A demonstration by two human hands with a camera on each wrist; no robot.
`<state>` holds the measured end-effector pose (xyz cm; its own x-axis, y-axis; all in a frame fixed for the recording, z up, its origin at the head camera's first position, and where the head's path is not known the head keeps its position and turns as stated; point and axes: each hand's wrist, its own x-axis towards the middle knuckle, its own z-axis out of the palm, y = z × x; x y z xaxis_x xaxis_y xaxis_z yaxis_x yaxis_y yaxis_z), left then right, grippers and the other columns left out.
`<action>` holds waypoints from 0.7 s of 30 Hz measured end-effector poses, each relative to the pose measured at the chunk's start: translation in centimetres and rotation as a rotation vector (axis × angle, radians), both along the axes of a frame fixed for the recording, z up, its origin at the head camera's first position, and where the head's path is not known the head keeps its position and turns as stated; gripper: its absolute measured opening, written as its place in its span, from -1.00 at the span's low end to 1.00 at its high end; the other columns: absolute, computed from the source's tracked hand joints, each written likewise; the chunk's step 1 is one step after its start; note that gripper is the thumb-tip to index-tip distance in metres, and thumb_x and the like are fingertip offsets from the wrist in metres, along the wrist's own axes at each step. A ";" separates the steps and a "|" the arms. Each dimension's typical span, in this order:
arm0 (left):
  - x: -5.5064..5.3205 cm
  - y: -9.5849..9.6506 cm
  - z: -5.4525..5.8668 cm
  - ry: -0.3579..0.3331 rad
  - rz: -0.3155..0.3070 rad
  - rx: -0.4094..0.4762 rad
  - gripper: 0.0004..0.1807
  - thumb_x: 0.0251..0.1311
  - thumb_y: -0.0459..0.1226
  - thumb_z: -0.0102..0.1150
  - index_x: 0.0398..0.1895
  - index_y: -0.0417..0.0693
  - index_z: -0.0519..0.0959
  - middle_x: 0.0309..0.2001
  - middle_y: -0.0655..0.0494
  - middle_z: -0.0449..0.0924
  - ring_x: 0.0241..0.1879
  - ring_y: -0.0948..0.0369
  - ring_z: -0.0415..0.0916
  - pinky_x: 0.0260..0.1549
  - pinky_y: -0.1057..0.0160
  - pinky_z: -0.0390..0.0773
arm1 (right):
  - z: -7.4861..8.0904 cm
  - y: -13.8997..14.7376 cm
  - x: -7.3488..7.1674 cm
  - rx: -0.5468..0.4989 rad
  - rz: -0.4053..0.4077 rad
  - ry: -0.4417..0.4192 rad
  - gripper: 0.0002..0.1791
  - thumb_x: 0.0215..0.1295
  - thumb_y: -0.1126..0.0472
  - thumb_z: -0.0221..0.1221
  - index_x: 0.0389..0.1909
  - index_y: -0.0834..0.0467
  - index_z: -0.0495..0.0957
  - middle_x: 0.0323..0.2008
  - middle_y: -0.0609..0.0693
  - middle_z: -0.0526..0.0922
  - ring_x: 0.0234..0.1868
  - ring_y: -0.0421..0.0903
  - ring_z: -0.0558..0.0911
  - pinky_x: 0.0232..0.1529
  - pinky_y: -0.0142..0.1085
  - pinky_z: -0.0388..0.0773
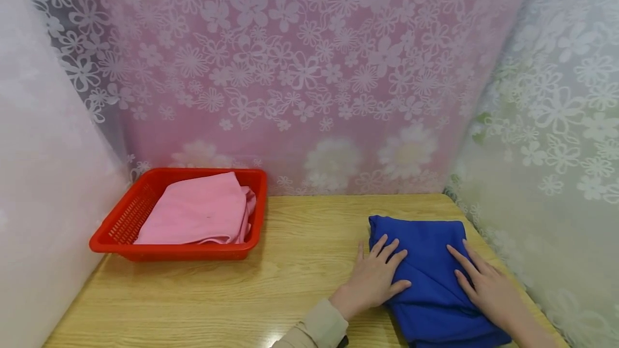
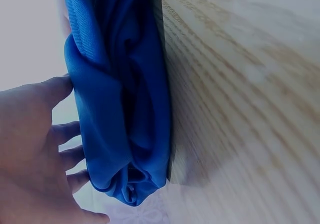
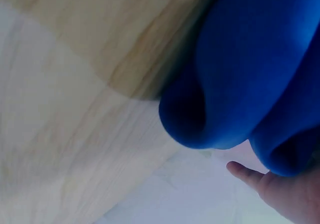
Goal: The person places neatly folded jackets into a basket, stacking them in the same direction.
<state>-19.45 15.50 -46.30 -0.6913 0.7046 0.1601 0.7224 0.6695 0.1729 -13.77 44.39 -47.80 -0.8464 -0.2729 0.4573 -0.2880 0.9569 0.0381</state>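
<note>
Blue cloth (image 1: 425, 273), one piece, folded in layers, lay on the worktop (image 1: 304, 256) at the lower right of the head frame; rolled folds showed along its edge in both wrist views. Hands, two: the left hand (image 1: 374, 278), fingers spread wide, rested on the cloth's left side; the right hand (image 1: 490, 289), fingers extended and apart, touched its right side. Sleeve (image 1: 314, 324), beige, at the left wrist. Basket (image 1: 184, 252), red, slatted, stood left of centre, containing a folded pink cloth (image 1: 198, 208). Curtain (image 1: 300, 69), pink with white flowers, filled the upper frame.
</note>
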 end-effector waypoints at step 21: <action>0.0 -4.8 -0.5 0.019 0.030 0.014 -0.24 0.45 0.29 -0.25 0.61 0.25 0.11 0.61 0.27 0.01 0.60 0.18 -0.13 0.39 -0.33 0.15 | 0.6 -5.3 -0.6 0.054 -0.035 -0.016 -0.32 0.22 0.19 0.36 0.38 0.15 0.45 0.34 0.44 0.38 -0.02 0.38 0.66 -0.16 0.22 0.60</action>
